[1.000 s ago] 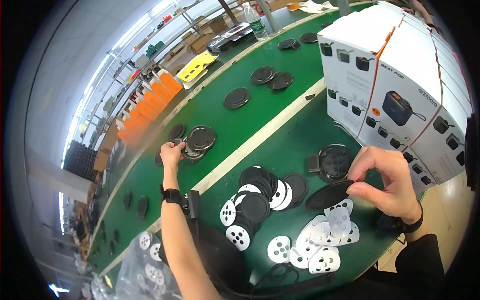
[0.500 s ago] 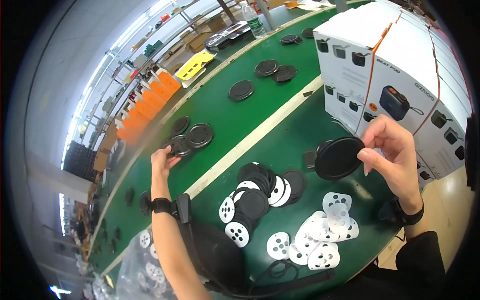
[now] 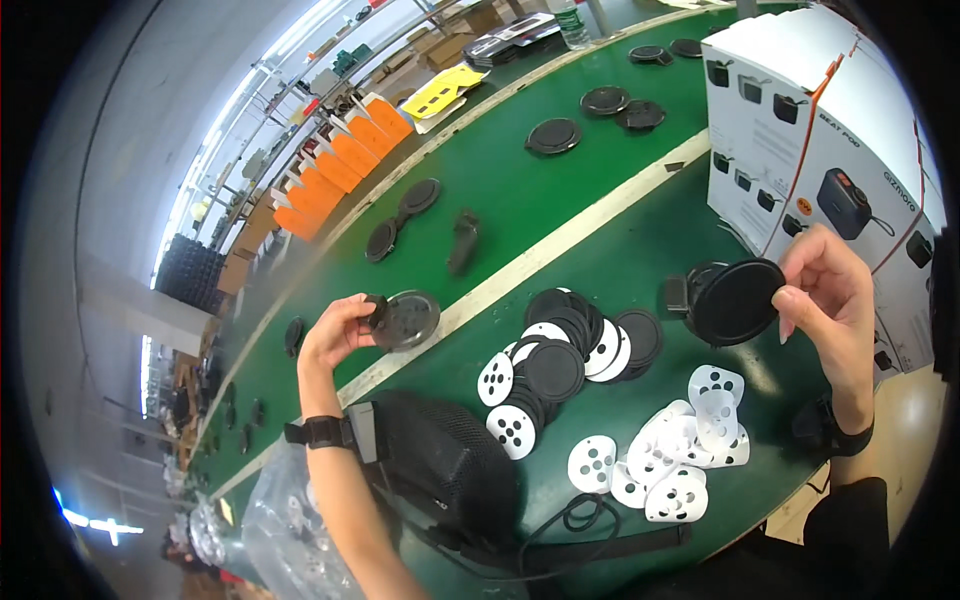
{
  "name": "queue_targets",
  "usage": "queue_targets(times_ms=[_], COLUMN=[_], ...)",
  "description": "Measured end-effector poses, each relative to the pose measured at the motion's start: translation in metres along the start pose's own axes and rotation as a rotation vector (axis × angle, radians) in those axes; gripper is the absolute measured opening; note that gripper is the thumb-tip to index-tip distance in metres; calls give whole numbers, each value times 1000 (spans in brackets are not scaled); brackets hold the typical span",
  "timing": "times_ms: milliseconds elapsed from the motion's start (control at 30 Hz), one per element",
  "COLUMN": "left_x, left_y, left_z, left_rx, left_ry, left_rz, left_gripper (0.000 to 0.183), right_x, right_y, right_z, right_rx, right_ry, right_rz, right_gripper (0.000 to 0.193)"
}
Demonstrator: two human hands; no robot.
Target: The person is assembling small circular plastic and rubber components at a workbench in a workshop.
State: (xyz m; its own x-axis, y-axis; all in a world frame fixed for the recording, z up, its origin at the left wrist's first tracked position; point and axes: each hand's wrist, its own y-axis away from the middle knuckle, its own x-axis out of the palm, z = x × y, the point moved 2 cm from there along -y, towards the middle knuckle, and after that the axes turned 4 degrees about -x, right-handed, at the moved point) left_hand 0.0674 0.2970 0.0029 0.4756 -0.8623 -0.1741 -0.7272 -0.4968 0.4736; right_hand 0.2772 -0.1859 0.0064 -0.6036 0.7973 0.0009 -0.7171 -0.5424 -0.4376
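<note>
My left hand (image 3: 335, 335) pinches a round dark part (image 3: 408, 320) by its small side tab, holding it above the pale strip along the green belt. In my right hand (image 3: 832, 290), thumb and fingers grip the rim of a black round part (image 3: 738, 303); a squarish tab (image 3: 676, 294) sticks out on its left side. Between the hands lies a pile of black discs (image 3: 553, 370), mixed with white backing pieces with holes (image 3: 513, 430). A heap of loose white backing pieces (image 3: 678, 495) sits nearer to me.
More dark round parts (image 3: 553, 136) lie spread along the green belt (image 3: 500, 190), one smeared by motion (image 3: 463, 240). White printed boxes (image 3: 765, 130) stand at the right. A black mesh-covered object (image 3: 455, 465), a cable (image 3: 580, 515) and a clear plastic bag (image 3: 285, 515) are near me.
My left hand has lifted a round part off the belt and drawn it nearer. The belt parts around it have shifted. My right hand keeps its black round part, and the whole view has turned slightly.
</note>
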Motion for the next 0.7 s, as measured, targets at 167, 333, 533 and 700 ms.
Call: queue_targets(times_ms=[167, 333, 533, 700], left_x=[17, 29, 102, 173], left_y=[5, -8, -88, -144], left_z=[9, 0, -27, -32], left_rx=[-119, -320, 380, 249], left_ry=[-289, -853, -1105, -1296], left_rz=[94, 0, -310, -226], left_gripper=[30, 36, 86, 101], right_x=[-1, -2, -1, -15], right_y=[-2, -4, -3, -9], right_z=[-3, -1, 0, -5], right_rx=[34, 62, 19, -30], right_ry=[-20, -54, -77, -180], right_rz=[-1, -2, -18, -119], right_gripper=[14, 14, 11, 12])
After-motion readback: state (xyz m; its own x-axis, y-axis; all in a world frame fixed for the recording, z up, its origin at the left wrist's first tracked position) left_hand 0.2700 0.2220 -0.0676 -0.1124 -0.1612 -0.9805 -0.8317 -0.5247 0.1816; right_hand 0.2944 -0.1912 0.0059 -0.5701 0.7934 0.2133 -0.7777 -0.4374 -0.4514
